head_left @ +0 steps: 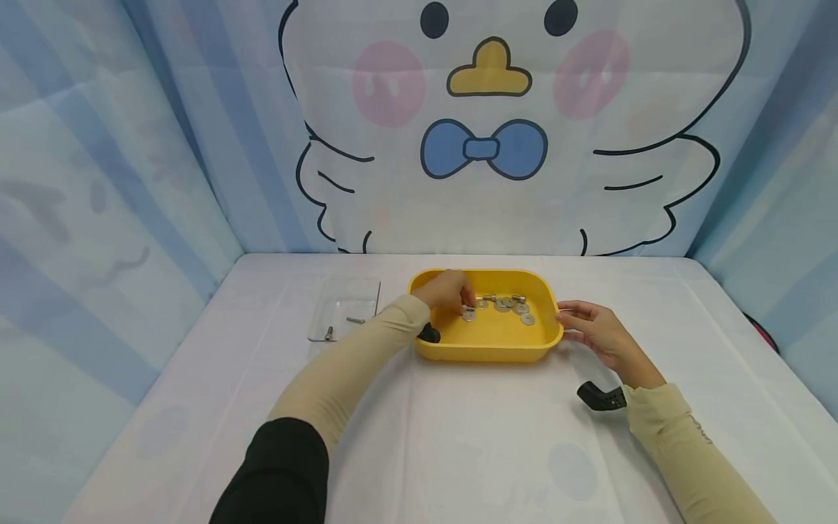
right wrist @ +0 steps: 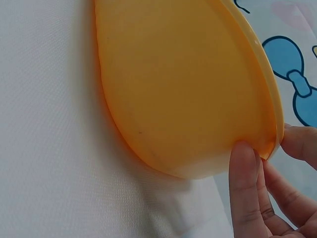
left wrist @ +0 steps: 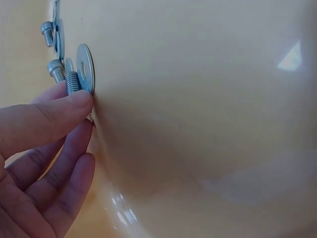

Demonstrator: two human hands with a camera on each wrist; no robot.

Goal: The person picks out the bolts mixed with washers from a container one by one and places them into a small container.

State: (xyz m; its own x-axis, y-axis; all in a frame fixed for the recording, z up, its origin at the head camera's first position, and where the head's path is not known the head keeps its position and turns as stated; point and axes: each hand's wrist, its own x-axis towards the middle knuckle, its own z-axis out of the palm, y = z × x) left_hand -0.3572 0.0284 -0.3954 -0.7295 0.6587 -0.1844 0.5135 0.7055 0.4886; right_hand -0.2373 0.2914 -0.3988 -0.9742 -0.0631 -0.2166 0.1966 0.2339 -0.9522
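My left hand (head_left: pixel 448 290) reaches into the left part of a yellow tray (head_left: pixel 484 354). Between thumb and fingers it pinches a bolt (left wrist: pixel 73 83), whose threaded end shows in the left wrist view. Close beside that bolt is a flat washer (left wrist: pixel 86 67); whether the fingers touch it I cannot tell. Another socket-head bolt (left wrist: pixel 56 68) lies just beyond. Several washers (head_left: pixel 504 304) and a few bolts are spread over the tray's floor. My right hand (head_left: pixel 599 331) holds the tray's right end at the rim, with fingertips (right wrist: pixel 242 148) against the outer wall.
Left of the tray stands a clear plastic box (head_left: pixel 343 298) holding a lying bolt (head_left: pixel 356 320) and a second bolt (head_left: pixel 329 333) near its front edge. A white cloth (head_left: pixel 484 444) covers the table. Printed curtains rise behind and at both sides.
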